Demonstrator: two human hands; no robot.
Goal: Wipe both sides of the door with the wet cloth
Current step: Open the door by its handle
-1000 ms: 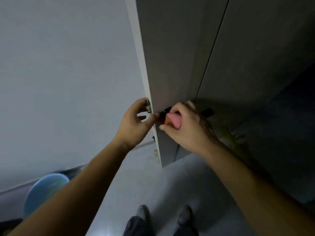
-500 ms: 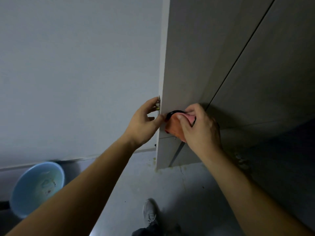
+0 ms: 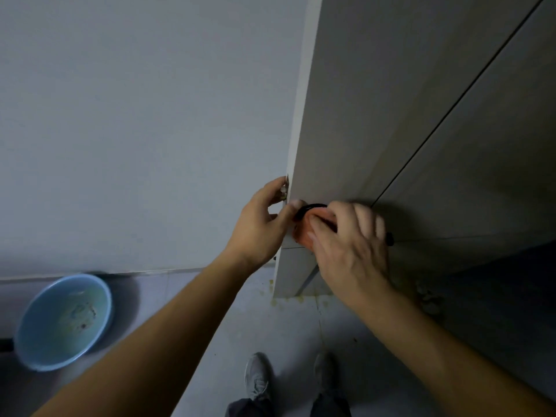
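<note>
Left hand [image 3: 258, 224] is clamped on the free edge of the door [image 3: 376, 115]: fingers curled round to the far side by the metal latch [image 3: 285, 188], thumb tip on the near face; right hand [image 3: 352, 242], a little blurred, has its fingers curled over the pink cloth [image 3: 302, 236] and presses it flat on the door's near face, just beside that edge; the cloth sits right under the curved black handle [image 3: 310, 207], touching it; down at the door's bottom corner, yellowish stains [image 3: 281, 300] on the floor; below that corner, two grey shoes [image 3: 257, 377] planted side by side; well off to the door's left, a blue basin [image 3: 63, 322] stands on the floor at the foot of the wall, murky inside.
</note>
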